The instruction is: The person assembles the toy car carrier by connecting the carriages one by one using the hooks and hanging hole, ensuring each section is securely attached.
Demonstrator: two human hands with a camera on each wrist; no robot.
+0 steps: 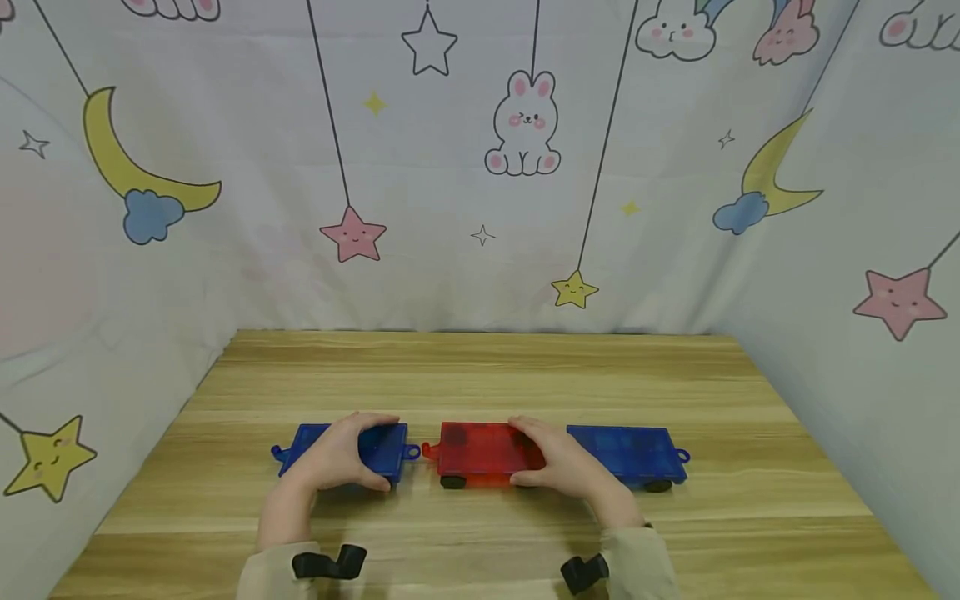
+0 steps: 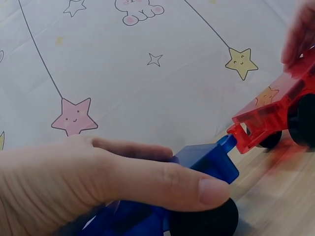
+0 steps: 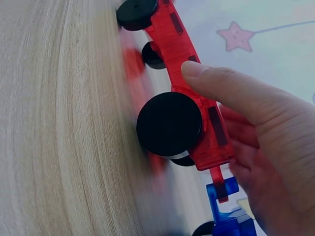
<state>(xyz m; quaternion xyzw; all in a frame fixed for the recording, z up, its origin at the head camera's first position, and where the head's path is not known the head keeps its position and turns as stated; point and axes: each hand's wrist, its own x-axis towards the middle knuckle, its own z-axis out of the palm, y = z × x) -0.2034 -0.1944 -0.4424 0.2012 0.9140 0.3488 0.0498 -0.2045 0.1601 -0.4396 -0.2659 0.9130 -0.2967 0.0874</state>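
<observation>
My left hand (image 1: 335, 457) grips a blue toy train car (image 1: 384, 454), thumb on the near side and fingers on the far side. This flat car has black wheels, a hook at its left end and a ring at its right. A red toy train car (image 1: 474, 450) sits in the middle, its right end held between the thumb and fingers of my right hand (image 1: 567, 467). In the left wrist view the blue ring (image 2: 227, 143) overlaps the red hook (image 2: 238, 137). Behind my right hand, a second blue car (image 1: 637, 450) has its hook (image 3: 224, 189) at the red car's ring end.
The cars stand in a row across a wood-grain table (image 1: 480, 375). A white cloth (image 1: 450, 183) printed with stars, moons and bunnies hangs behind and along both sides. Black straps (image 1: 327, 564) circle both wrists over light sleeves.
</observation>
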